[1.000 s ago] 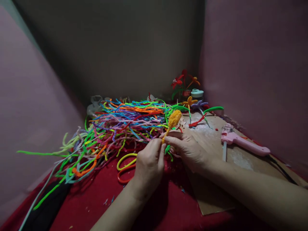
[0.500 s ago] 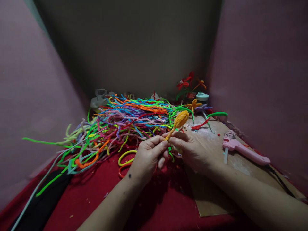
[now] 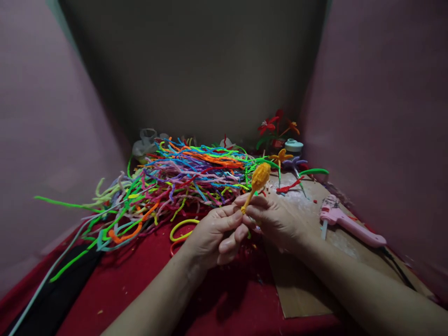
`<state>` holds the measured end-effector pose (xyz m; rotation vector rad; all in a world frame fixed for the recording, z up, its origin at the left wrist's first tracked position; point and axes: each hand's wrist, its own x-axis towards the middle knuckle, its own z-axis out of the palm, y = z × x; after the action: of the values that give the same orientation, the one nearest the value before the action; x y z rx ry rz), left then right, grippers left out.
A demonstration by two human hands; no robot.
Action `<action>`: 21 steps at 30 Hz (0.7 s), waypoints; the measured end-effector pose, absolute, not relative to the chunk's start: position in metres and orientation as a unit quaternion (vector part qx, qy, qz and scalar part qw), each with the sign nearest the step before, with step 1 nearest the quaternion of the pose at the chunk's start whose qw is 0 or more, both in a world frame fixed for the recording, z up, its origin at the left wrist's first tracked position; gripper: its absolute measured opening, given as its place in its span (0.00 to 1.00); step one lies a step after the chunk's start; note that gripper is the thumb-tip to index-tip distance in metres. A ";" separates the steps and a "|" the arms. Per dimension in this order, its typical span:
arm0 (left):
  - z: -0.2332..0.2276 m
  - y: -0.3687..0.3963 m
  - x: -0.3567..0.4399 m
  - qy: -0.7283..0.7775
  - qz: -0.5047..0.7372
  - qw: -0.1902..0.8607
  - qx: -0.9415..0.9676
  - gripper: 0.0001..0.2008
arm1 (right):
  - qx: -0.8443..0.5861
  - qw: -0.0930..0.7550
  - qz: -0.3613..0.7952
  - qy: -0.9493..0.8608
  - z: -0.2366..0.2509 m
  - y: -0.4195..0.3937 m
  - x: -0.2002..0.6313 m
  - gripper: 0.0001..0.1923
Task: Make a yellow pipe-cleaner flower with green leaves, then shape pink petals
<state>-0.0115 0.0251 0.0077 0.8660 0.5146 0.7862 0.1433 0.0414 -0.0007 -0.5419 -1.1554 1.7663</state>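
An orange-yellow pipe-cleaner flower bud [image 3: 261, 176] points up and slightly right, its thin stem running down between my hands. My left hand [image 3: 219, 231] pinches the lower end of the stem between thumb and index finger, the other fingers curled below. From the other side, my right hand [image 3: 275, 217] also grips the stem low down with thumb and fingers; part of its grip is hidden. Just behind my hands spreads a big pile of loose pipe cleaners [image 3: 196, 172] in many colours.
On the right, a pink hot glue gun [image 3: 353, 224] lies on a cardboard sheet [image 3: 304, 294]. Finished pipe-cleaner flowers [image 3: 280, 156] and a pale blue-lidded jar [image 3: 293, 145] stand behind it. Scissors with yellow and red handles [image 3: 182, 228] lie left of my hands on red cloth [image 3: 115, 289].
The bud has tipped more upright and come slightly left and down. My left hand's lower fingers have uncurled a little. Both hands keep hold of the stem.
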 end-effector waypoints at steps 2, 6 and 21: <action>0.007 0.026 -0.011 0.254 0.361 0.791 0.423 0.07 | -0.210 0.474 0.715 -0.469 -0.001 0.041 0.142 0.06; 0.010 0.026 -0.009 0.336 0.363 0.700 0.515 0.12 | -0.211 0.493 0.710 -0.457 -0.006 0.040 0.138 0.07; -0.001 0.022 -0.004 0.439 0.458 0.207 0.745 0.07 | -0.312 0.524 0.698 -0.376 -0.011 0.038 0.133 0.07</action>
<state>-0.0039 0.0217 -0.0011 2.0743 1.2229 1.2762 0.1332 0.0384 -0.0114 -0.7462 -0.9002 1.6704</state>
